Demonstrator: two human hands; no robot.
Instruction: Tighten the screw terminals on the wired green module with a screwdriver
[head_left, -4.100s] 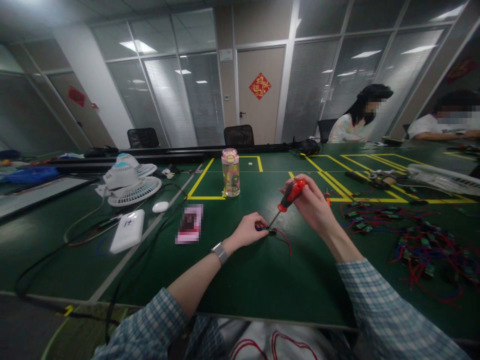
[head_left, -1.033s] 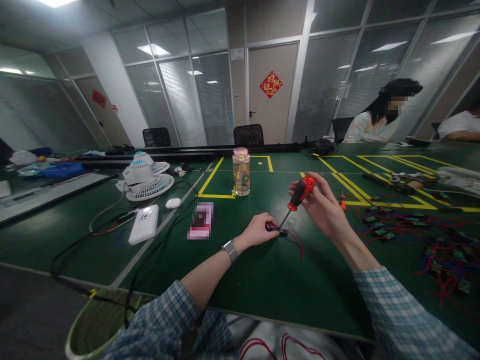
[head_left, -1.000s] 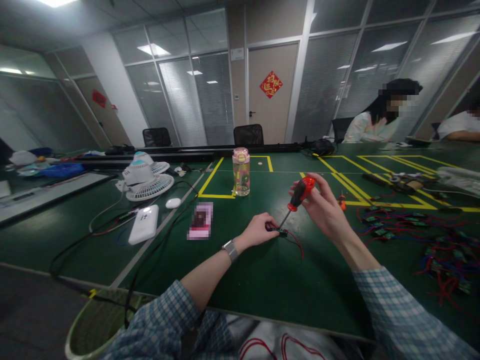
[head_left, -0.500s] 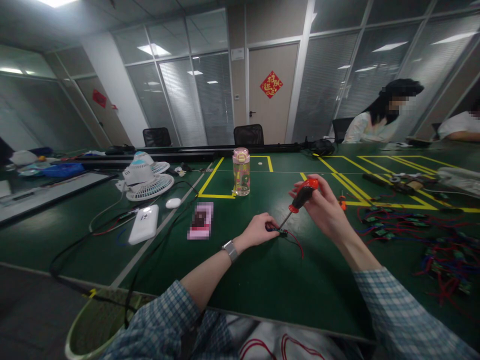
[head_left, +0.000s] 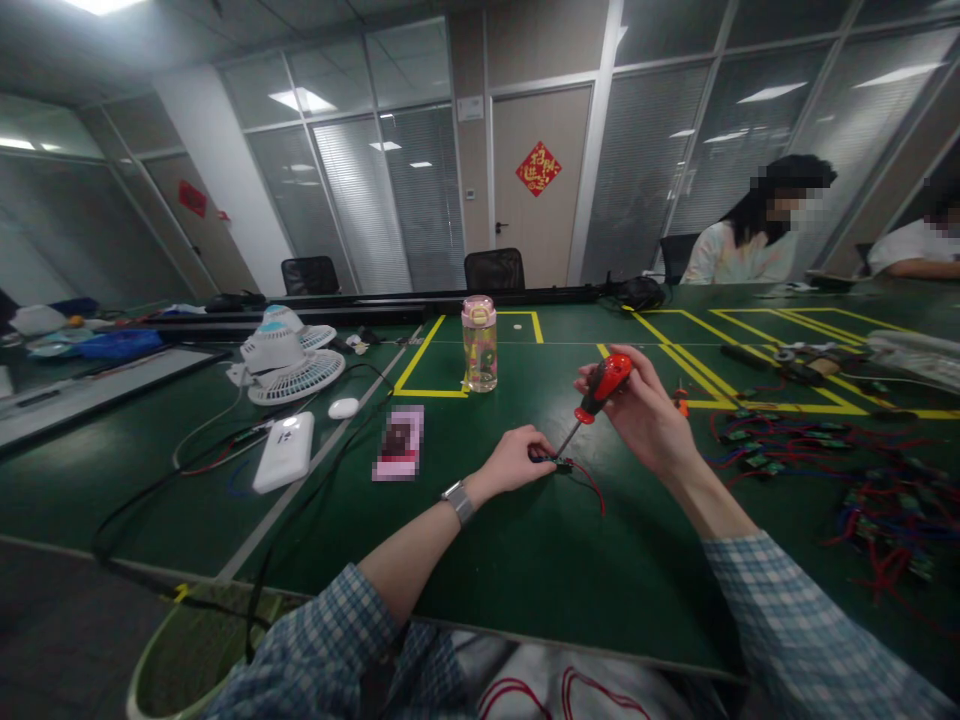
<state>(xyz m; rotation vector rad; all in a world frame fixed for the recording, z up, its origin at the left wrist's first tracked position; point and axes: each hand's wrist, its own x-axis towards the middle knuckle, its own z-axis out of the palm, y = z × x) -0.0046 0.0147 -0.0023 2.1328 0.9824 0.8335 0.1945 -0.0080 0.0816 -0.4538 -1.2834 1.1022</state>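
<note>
My left hand rests on the green table, fingers closed on a small circuit board with a red wire trailing off to the right. A red and black screwdriver is held in my right hand, its handle slanting up to the right. The shaft points down to the left, and its tip meets the board beside my left fingertips. My left hand partly hides the board, so what the tip touches is too small to make out.
A pink-lidded bottle stands beyond my hands. Left lie a pink phone-like object, a white box and white fans. Wired boards pile up at right. A green basket sits below the table edge. Two people sit opposite.
The screwdriver's handle has turned slightly in my right hand, showing more red. My left hand still holds the board in place. The whole view has shifted a little.
</note>
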